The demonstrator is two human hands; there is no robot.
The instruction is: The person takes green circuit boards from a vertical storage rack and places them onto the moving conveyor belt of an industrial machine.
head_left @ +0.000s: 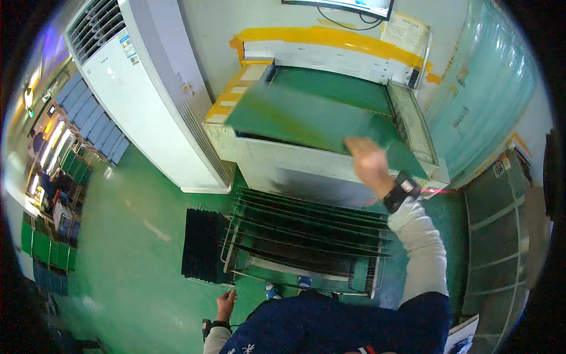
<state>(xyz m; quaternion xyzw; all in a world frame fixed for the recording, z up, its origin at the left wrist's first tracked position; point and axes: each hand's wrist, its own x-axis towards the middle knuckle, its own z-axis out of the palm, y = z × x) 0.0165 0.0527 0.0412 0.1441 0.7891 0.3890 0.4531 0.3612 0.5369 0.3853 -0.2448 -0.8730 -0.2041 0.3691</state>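
My right hand [369, 162] reaches forward and grips the near edge of a thin green panel [306, 121]. The panel lies at a slant over the front of a pale machine [306, 156] with a green bed [336, 88]. Both hand and panel are smeared by motion. Low beside my body, my left hand [226, 304] has its fingers curled together, and nothing shows in it. It is nearest to the left end of a wire rack [300, 280] full of dark upright panels [312, 227]. A black band circles each wrist.
Left of the rack stands a stack of black ridged sheets [203, 246]. A tall white air conditioner [147, 100] is beside the machine. Clear plastic curtain strips [489, 100] hang at right, above a grey framed panel [498, 236]. A screen [354, 6] is on the wall.
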